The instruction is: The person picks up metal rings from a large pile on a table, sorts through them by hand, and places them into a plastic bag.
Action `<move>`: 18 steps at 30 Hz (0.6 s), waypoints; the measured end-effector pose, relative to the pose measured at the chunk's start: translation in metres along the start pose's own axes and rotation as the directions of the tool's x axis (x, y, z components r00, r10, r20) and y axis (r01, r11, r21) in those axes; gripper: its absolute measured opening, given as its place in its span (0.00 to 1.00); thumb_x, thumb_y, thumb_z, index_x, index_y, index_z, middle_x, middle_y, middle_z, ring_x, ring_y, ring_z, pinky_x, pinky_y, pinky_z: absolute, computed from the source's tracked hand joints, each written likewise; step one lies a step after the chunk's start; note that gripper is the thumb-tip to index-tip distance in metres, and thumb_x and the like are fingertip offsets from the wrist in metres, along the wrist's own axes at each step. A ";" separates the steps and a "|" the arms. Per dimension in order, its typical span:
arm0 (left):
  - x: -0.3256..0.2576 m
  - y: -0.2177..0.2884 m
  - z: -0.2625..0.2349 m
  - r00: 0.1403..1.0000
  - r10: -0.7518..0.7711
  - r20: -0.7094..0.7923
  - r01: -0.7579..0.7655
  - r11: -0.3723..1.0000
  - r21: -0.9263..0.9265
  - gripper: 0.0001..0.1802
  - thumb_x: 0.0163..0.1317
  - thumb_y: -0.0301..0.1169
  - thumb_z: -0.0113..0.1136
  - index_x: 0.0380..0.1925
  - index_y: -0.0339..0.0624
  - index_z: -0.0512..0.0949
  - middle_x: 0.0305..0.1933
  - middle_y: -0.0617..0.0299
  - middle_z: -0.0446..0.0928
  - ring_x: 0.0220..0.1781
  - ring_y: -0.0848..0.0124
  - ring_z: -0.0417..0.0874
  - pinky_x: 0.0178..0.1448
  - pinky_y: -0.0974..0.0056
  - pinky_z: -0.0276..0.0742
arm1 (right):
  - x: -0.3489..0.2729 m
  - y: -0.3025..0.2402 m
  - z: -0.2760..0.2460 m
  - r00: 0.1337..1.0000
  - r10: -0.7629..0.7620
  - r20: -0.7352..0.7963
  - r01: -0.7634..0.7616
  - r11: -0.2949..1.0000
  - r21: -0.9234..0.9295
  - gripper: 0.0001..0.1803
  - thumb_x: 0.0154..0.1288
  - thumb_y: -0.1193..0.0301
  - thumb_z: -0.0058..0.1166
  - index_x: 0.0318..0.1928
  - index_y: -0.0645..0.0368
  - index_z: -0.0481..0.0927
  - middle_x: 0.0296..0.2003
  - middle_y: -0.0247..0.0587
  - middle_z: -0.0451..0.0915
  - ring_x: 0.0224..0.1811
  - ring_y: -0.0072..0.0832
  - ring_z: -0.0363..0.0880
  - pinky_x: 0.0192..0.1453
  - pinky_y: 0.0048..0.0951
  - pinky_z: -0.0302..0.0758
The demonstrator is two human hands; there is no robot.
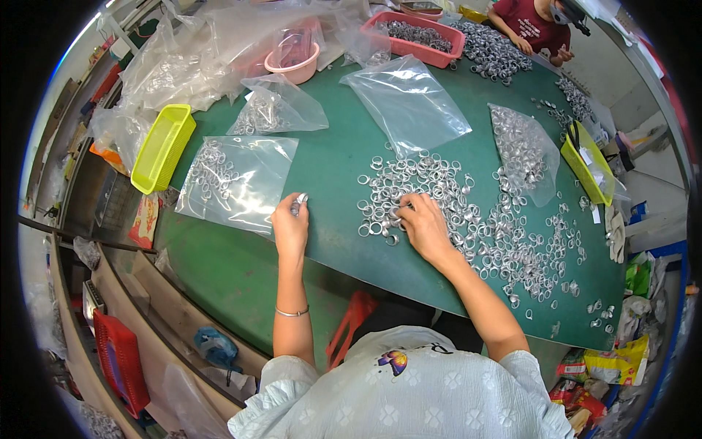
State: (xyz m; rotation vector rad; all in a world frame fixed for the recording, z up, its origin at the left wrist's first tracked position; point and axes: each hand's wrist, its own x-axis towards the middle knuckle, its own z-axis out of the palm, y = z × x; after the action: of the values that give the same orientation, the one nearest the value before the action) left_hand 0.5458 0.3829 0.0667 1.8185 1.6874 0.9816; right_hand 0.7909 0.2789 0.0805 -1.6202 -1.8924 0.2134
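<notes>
A wide, loose spread of silvery metal rings [504, 245] covers the right half of the green table [329, 175]. My left hand [290, 219] is closed round a few of these rings, near the table's front edge. Just left of it lies a clear plastic bag [256, 168] with some rings gathered in its left part. My right hand [424, 230] reaches down into the left side of the spread, fingers bent together at the rings; whatever is between the fingertips is mostly hidden.
Behind the spread lies a flat clear bag [409, 102]. A filled bag [523, 150] rests to its right. Yellow baskets [164, 146] stand at both sides. A pink tray [413, 44] of rings is at the back, beside a pink bowl [295, 67]. A co-worker [537, 25] sits at the far right.
</notes>
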 end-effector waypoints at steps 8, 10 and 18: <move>-0.063 0.040 -0.004 0.926 -0.134 0.354 0.366 0.560 -0.744 0.15 0.59 0.26 0.59 0.47 0.32 0.76 0.31 0.61 0.78 0.28 0.77 0.77 0.24 0.75 0.70 | -0.021 0.016 -0.026 0.782 0.481 0.396 -0.539 0.204 0.817 0.06 0.61 0.78 0.53 0.39 0.66 0.79 0.34 0.38 0.79 0.31 0.22 0.77 0.34 0.21 0.74; -0.094 0.045 0.004 0.751 -0.010 0.660 0.647 0.206 -0.734 0.18 0.61 0.28 0.58 0.51 0.33 0.73 0.36 0.58 0.79 0.31 0.75 0.78 0.28 0.75 0.73 | -0.024 0.008 -0.032 0.744 0.433 0.509 -0.557 -0.019 0.830 0.08 0.62 0.78 0.52 0.41 0.69 0.77 0.35 0.40 0.79 0.34 0.25 0.79 0.37 0.21 0.75; -0.139 0.076 0.028 0.377 0.064 0.924 0.847 -0.427 -0.316 0.18 0.66 0.36 0.52 0.52 0.38 0.71 0.46 0.54 0.76 0.46 0.66 0.79 0.41 0.67 0.80 | -0.030 -0.039 -0.058 0.899 0.108 0.425 -0.333 0.798 0.502 0.13 0.54 0.78 0.57 0.42 0.64 0.77 0.39 0.39 0.78 0.32 0.22 0.77 0.35 0.24 0.74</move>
State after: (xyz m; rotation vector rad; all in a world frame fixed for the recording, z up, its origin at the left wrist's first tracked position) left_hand 0.6178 0.2394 0.0801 -0.1003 0.4848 0.5542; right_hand 0.7915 0.2260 0.1348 -1.4356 -1.6515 1.1576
